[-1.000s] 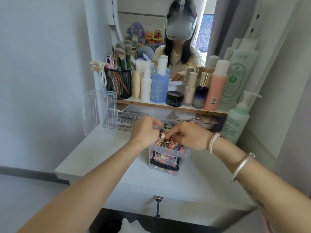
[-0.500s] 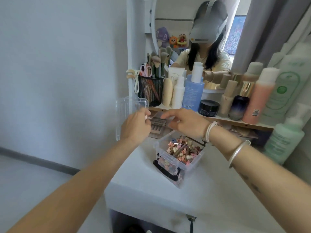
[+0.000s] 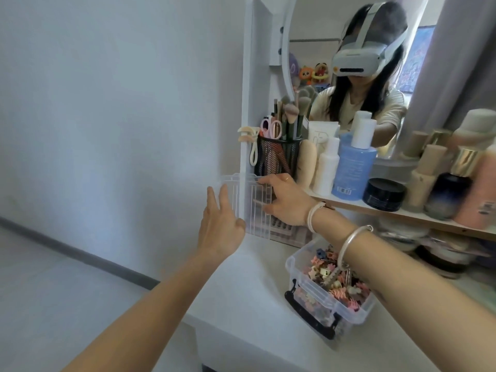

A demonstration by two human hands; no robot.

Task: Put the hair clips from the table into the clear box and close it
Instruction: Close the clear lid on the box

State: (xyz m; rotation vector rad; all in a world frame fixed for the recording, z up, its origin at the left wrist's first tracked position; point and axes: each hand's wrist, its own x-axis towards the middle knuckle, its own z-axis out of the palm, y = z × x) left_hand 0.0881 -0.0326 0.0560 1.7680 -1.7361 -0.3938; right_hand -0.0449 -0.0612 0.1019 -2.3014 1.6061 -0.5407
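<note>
A clear lid (image 3: 249,208) stands upright at the back left of a white tabletop (image 3: 255,304), leaning on the vanity frame. The right hand (image 3: 287,202) grips the lid's right edge, fingers over the top and thumb lower down. The left hand (image 3: 218,229) is spread, fingers straight, at the lid's left edge. Nearer, to the right, the clear box (image 3: 322,296) sits uncovered, heaped with small hair clips (image 3: 335,277). Behind, a shelf holds a black mesh cup (image 3: 276,157) and a blue bottle (image 3: 353,167).
</note>
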